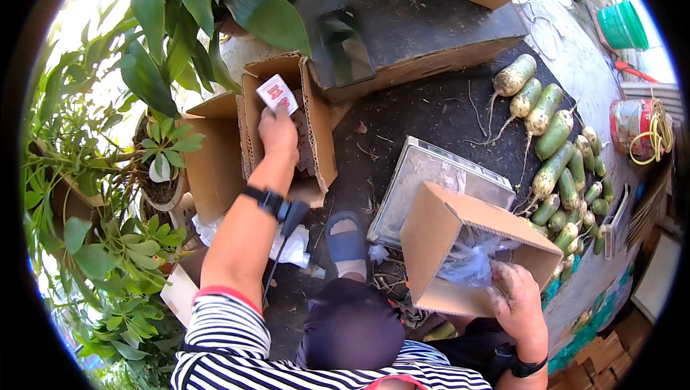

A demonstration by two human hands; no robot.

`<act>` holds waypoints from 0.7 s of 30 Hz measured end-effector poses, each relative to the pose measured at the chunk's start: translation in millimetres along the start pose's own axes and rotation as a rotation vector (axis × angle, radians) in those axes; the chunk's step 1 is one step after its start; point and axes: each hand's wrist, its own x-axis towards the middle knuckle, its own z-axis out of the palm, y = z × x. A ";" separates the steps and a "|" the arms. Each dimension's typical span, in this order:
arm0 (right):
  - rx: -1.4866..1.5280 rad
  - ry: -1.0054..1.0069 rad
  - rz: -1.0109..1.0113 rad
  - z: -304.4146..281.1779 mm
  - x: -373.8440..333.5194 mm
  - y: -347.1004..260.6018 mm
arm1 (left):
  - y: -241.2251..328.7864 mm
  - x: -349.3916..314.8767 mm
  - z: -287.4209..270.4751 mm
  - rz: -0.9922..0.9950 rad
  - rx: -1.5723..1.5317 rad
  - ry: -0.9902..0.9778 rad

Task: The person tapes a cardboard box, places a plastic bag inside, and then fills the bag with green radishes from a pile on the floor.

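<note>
My left hand (pixel 278 135) reaches into a tall open cardboard box (pixel 325 147), its fingers closed on a small white card-like packet (pixel 277 93) with red print. More pale pieces show deeper in that box, too shaded to name. At the right, my right hand (pixel 516 300) has its fingers curled over the rim of a second, tilted cardboard box (pixel 437 246). A crumpled clear plastic bag (pixel 467 260) lies inside it, close to my fingertips. That box leans against a flat metal weighing scale (pixel 410 174).
Several green-and-white radishes (pixel 545 109) lie in a heap at the right. A dark phone (pixel 345 46) rests on a black-topped carton (pixel 438 27). Leafy potted plants (pixel 93 239) crowd the left. A green bucket (pixel 622 25) and a red-and-white pail (pixel 632 130) stand far right.
</note>
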 end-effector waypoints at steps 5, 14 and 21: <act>0.001 0.080 -0.115 -4.7 -38.3 -5.1 | 102.2 -149.1 -40.8 0.408 0.061 -0.306; -0.006 0.300 -0.193 -19.3 -103.3 11.6 | 199.3 -314.1 21.2 1.144 0.838 -1.515; 0.118 0.389 -0.089 -23.1 -123.8 39.1 | 150.6 -330.4 80.2 1.158 1.409 -1.410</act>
